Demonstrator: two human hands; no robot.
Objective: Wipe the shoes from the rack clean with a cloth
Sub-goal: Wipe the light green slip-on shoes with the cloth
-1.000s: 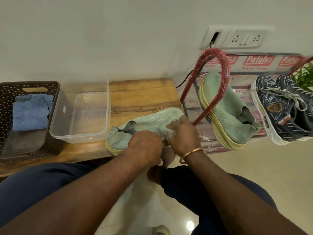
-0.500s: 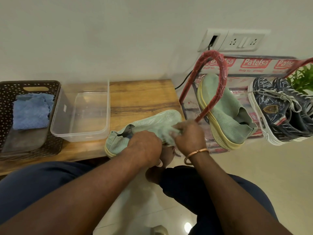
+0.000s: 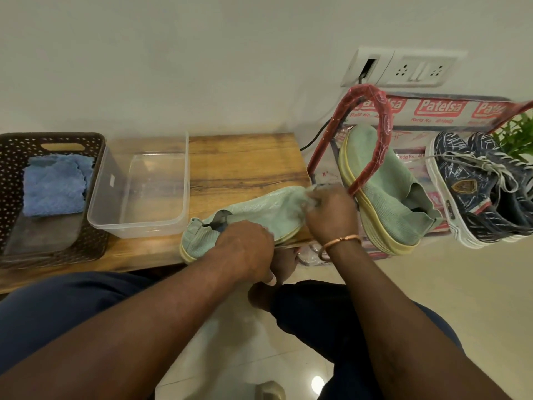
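Note:
A mint-green knit shoe [image 3: 259,215] with a yellow sole lies on its side at the front right corner of the wooden bench [image 3: 245,166]. My left hand [image 3: 245,249] grips it at the middle, near the opening. My right hand [image 3: 331,215] presses a pale, blurred cloth [image 3: 313,197] against the shoe's toe. Its mate [image 3: 386,197] leans on the red-wrapped shoe rack [image 3: 372,134] to the right, beside a dark patterned pair of sneakers [image 3: 478,192].
A clear plastic tub [image 3: 138,186] stands on the bench left of the shoe. A dark perforated basket [image 3: 17,151] at the far left holds a blue cloth [image 3: 54,186]. A wall socket [image 3: 403,67] and cable sit above the rack. My knees are below.
My right hand has slid with the cloth along the shoe from its middle up to the toe. The left hand has stayed gripping the shoe.

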